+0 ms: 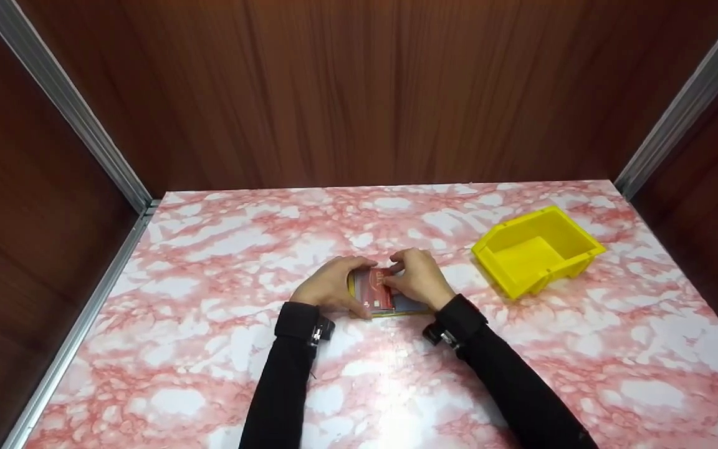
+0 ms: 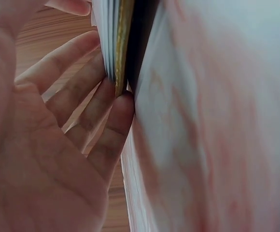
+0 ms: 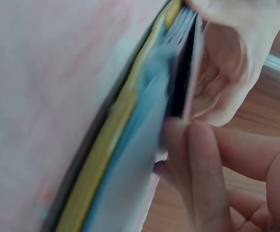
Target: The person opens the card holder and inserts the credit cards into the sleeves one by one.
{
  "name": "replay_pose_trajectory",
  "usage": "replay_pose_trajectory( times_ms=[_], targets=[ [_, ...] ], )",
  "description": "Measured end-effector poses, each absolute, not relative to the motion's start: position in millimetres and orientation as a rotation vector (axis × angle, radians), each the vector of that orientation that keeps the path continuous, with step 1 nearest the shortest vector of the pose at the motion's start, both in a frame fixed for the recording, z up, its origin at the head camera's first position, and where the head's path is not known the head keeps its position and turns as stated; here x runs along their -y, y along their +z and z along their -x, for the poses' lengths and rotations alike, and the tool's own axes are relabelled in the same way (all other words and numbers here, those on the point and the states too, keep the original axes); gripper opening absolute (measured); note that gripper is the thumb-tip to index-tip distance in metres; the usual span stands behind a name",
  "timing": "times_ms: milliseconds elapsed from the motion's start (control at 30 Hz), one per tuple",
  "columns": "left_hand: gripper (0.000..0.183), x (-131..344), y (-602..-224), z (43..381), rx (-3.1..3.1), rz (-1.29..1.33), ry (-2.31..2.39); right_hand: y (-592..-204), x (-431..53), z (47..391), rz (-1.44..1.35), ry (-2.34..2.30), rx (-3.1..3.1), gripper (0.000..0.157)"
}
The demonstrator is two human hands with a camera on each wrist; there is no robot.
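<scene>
A small card holder (image 1: 410, 304) with clear leaves and a yellow edge lies open on the table, in the middle of the head view. My left hand (image 1: 333, 284) grips its left side, the thumb at the near edge and the fingers round the far one. In the left wrist view, fingertips (image 2: 123, 104) meet the stacked leaves. Over the left page is a red card (image 1: 376, 290) with pale lettering, pinched at its right edge between thumb and forefinger of my right hand (image 1: 422, 277). The right wrist view shows that pinch close up, beside a bluish leaf (image 3: 135, 169) standing partly raised.
A yellow plastic bin (image 1: 502, 280) stands to the right, beyond my right hand. The table (image 1: 209, 374) has a red and white marbled top. Brown wood-grain panels (image 1: 359, 93) with metal corner rails enclose it at the back and sides.
</scene>
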State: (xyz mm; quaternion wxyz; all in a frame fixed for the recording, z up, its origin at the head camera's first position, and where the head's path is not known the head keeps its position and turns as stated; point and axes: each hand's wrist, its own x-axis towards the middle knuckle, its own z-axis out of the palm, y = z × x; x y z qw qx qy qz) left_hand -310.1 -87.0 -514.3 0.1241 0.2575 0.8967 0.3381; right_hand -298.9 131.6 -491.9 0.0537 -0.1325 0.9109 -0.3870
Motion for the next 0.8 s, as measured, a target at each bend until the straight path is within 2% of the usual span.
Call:
replay_pose_trajectory(
  times_ms=[133, 400, 800],
  targets=[
    [0.100, 87, -514, 310, -2.640, -0.769, 0.970, -488, -125, 294, 0.357, -1.114, -2.791, 0.055],
    [0.095, 85, -514, 310, -2.677, -0.737, 0.938, -481, -115, 286, 0.380, -0.856, -2.898, 0.044],
    [0.094, 84, -514, 311, -2.674, -0.721, 0.927, -481, -118, 290, 0.519, -0.903, -2.790, 0.041]
  ],
)
